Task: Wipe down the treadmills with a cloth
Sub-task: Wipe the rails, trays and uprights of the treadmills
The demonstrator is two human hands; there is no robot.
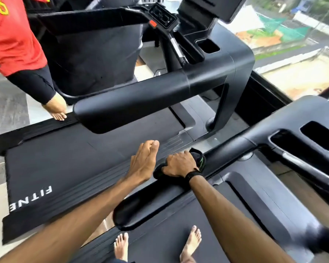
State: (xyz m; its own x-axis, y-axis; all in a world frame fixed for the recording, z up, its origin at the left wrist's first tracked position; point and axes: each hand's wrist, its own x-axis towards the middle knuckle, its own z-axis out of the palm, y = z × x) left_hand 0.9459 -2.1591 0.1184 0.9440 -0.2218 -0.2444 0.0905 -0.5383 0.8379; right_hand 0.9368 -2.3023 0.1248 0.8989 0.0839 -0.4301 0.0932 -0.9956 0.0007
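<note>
I stand barefoot on the belt of a black treadmill (254, 196). My right hand (179, 164) grips a dark cloth (198, 158) with green markings and presses it onto the treadmill's left handrail (150, 205). My left hand (143, 162) hovers just left of that rail with its fingers straight and together, holding nothing. A second black treadmill (65, 158) lies to the left, its belt printed with white letters.
The second treadmill's thick handrail (131, 103) crosses the middle of the view, its console (162, 16) above. Another person in a red shirt (10, 35) stands at the far left, a hand (57, 111) touching that treadmill's side rail. A window (302, 44) runs along the right.
</note>
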